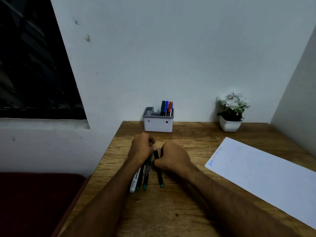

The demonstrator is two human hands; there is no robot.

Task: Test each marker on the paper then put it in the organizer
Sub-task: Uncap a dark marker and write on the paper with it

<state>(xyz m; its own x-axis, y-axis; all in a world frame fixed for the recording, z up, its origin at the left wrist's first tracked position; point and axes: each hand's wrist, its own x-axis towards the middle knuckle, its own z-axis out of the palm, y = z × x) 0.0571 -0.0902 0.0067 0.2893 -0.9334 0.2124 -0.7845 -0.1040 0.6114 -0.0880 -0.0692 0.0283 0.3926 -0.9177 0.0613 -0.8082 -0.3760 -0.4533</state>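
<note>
Two bare forearms, entering from the bottom edge of the frame and narrowing toward the centre. No sleeves visible anywhere along their length; uncovered from the lower edge up to the wrists. Fine dark hair along both forearms, plainest on the one at lower right. Left hand [141,146] and right hand [172,157] bare as well: no gloves, no rings, no watch, no bracelet or band at either wrist. Knuckles and backs of the hands facing the camera just above the middle of the frame. One pale fingernail showing at the left hand's inner edge. Rest of the body out of view.
</note>
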